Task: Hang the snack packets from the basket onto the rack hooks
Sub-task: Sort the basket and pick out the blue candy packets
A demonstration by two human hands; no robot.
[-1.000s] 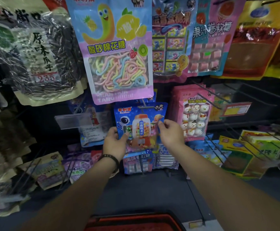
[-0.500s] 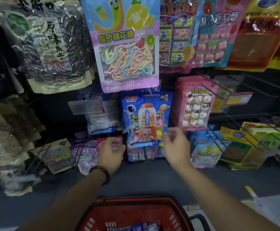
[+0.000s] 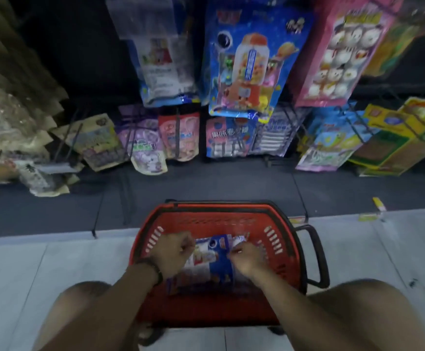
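Head view: left hand [image 3: 173,252] and right hand [image 3: 248,258] pinch the blue packet [image 3: 217,259] in the basket [image 3: 221,207]; best lifted level, top edge uppermost.

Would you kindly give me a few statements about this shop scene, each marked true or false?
1. The red plastic basket sits on the tiled floor. True.
2. The left hand and the right hand both grip a blue snack packet inside the basket. True.
3. The pink marshmallow packet lies in the basket. False: it hangs at upper right, untouched.
4. The dark wristband is on the right wrist. False: it is on the left wrist.
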